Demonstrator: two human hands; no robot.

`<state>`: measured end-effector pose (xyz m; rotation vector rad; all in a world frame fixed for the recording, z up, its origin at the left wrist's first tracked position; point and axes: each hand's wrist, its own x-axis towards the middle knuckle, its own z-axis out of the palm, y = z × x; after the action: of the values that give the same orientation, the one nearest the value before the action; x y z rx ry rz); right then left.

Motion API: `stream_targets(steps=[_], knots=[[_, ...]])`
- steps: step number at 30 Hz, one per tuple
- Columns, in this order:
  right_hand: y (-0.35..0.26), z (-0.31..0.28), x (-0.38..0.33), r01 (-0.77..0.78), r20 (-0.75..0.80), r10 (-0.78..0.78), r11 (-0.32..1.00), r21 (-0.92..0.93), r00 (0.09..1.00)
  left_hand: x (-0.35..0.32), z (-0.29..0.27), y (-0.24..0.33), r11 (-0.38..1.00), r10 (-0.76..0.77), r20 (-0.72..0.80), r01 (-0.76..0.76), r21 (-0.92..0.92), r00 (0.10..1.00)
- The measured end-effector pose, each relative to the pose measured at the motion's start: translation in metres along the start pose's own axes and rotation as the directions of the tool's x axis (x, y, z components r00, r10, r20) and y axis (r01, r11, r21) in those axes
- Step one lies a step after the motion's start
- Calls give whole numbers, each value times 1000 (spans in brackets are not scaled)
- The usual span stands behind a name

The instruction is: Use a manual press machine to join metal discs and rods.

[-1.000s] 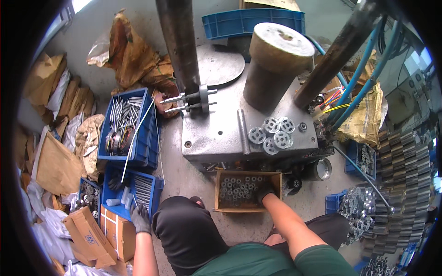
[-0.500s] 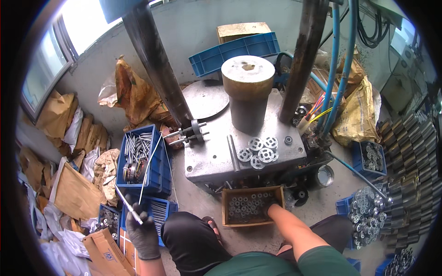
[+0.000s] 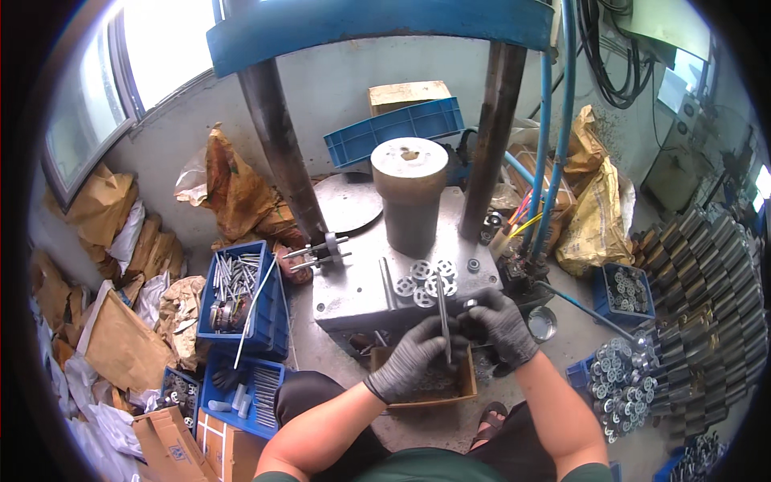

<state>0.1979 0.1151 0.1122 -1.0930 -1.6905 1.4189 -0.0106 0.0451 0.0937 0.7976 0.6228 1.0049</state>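
Both my hands wear dark grey gloves and meet in front of the grey press table (image 3: 353,293). My left hand (image 3: 414,357) grips a thin metal rod (image 3: 442,316) that stands nearly upright. My right hand (image 3: 499,325) pinches a small ring-shaped part (image 3: 470,304) right beside the rod. Several round slotted metal discs (image 3: 423,281) lie on the press table just behind the hands. Below my hands is a wooden box (image 3: 466,384) of small metal parts, mostly hidden by my left hand.
A tall grey cylinder (image 3: 408,197) stands on the press between two dark columns. Blue crates of metal rods (image 3: 241,293) sit at the left, with brown paper sacks beyond. At the right are a blue bin of discs (image 3: 626,291) and stacked gear-like parts (image 3: 707,321).
My left hand rose from the blue crates at the left with a rod to the press front. My right hand left the wooden box and came up beside it. The view tilted upward.
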Motion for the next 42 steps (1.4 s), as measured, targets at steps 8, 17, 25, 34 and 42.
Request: stream_targets(steps=[8,17,25,34,42], knots=[[15,-4,-13,-44,-178,252,684,729,951,13,2,-37,871,-109,-41,116,478,993],[32,-10,-5,153,-262,39,726,671,964,20,-4,-37,781,-42,-109,101,616,993],[16,1,-5,-42,-105,204,609,792,973,22,-2,-34,767,38,-152,69,638,988],[-1,10,-16,22,-262,88,921,388,961,23,-1,-44,683,184,-80,-69,727,980],[15,44,-10,32,-139,54,834,552,989,27,-1,-39,896,182,-194,-81,437,964]])
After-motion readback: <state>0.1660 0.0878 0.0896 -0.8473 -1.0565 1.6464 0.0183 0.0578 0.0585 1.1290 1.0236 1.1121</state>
